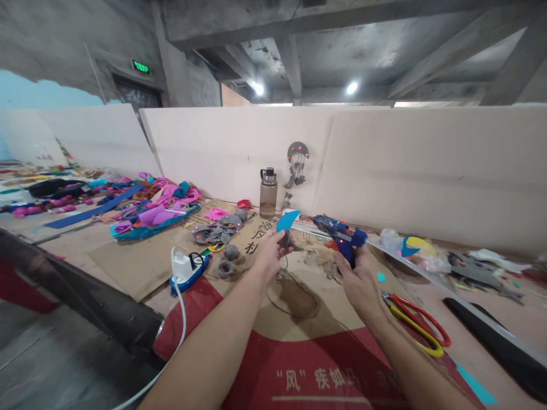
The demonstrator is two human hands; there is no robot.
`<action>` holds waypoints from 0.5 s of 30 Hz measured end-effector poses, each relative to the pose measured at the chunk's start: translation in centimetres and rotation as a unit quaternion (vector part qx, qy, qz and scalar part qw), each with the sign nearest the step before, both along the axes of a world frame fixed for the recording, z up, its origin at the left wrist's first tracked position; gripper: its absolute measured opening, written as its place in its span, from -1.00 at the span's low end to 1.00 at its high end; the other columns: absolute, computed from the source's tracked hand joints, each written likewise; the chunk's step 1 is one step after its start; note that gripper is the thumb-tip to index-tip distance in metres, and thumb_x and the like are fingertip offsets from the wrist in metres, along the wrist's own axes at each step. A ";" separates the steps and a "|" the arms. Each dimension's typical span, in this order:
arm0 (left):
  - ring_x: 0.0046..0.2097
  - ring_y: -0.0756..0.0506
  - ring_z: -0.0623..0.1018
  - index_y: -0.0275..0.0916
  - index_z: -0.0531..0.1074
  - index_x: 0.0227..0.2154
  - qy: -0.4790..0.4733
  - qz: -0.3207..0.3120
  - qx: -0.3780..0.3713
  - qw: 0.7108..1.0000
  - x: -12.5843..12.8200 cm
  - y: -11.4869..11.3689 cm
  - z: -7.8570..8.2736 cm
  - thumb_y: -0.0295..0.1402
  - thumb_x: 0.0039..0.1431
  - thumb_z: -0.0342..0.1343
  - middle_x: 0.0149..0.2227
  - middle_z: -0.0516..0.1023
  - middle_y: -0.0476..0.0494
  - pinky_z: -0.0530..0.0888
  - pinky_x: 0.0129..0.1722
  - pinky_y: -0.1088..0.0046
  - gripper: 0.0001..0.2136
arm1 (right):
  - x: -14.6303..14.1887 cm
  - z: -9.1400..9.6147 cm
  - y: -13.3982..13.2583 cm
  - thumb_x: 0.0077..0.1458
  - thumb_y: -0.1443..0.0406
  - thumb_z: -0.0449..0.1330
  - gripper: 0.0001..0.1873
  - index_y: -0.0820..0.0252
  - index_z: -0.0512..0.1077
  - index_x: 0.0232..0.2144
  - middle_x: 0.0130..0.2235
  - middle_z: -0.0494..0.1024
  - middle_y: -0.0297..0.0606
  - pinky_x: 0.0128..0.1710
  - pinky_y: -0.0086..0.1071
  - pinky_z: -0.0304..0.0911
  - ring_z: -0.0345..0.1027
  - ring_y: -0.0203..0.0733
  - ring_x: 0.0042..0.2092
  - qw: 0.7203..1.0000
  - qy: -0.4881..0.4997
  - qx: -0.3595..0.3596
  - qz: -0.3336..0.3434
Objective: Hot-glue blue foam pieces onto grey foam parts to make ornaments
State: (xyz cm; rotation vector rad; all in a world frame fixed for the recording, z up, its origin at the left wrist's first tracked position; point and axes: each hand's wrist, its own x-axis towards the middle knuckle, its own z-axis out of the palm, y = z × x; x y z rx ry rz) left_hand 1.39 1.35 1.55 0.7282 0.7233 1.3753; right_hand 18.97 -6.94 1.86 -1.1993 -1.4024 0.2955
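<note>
The two hands were apart from each other above the cardboard (333, 322), which covered the middle of the desk (410, 286). The left hand (273, 253) pinched a bright blue piece (288, 220) with its fingers, and a small grey piece (285, 239) showed there as well; whether the two were joined, I couldn't tell. The right hand (356, 270) was wrapped round the handle of a dark blue glue gun (342, 232) — its nozzle faced left, near the blue piece but not touching it.

Below the left hand was a thin loop (318, 306), close to its own shadow on the cardboard. Two grey yarn balls (231, 252) sat to the left, with grey cut pieces (213, 232) just beyond them, near a blue power strip (194, 274) that had a white plug in it. A bottle (268, 199) stood upright in front of the white board (205, 142), and a grey ornament (298, 149) with pink dots was up against that board.

Scissors (415, 324) with red and yellow handles lay right of the right forearm. A heap of coloured cloth (160, 213) — mostly pink, purple and blue — spread over the far left.
</note>
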 end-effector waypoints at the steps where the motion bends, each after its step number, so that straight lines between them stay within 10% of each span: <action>1: -0.44 -0.01 0.55 -0.32 0.40 -0.33 0.045 0.004 -0.008 0.999 -0.1 0.3 -0.3 -0.44 0.14 0.09 -0.42 0.56 -0.14 0.45 -0.53 0.54 -0.94 | 0.2 -0.1 0.1 0.16 0.04 0.13 -0.54 0.14 0.30 0.03 -0.14 0.52 -0.19 -0.07 -0.19 0.28 0.38 -0.10 -0.16 1.000 0.016 0.008 0.000; 12: -0.21 -0.18 0.56 -0.30 0.44 -0.40 0.486 0.031 0.018 0.873 -0.8 2.3 -3.6 -0.46 0.04 0.18 -0.32 0.57 -0.26 0.45 -0.20 0.31 -0.95 | 1.4 -1.2 1.6 0.12 0.01 0.16 -0.61 0.10 0.26 -0.12 -0.41 0.44 -0.39 -0.29 -0.30 0.30 0.34 -0.22 -0.39 0.996 0.092 0.002 0.015; 15: 0.07 -0.33 0.44 -0.32 0.48 -0.25 0.612 0.111 0.069 0.780 -1.0 1.9 -3.6 -0.40 -0.06 0.29 -0.04 0.49 -0.42 0.32 0.06 0.15 -0.74 | 1.6 -1.5 1.8 0.12 -0.01 0.15 -0.58 0.14 0.29 -0.11 -0.38 0.48 -0.33 -0.29 -0.28 0.31 0.37 -0.19 -0.38 0.998 0.063 -0.017 0.006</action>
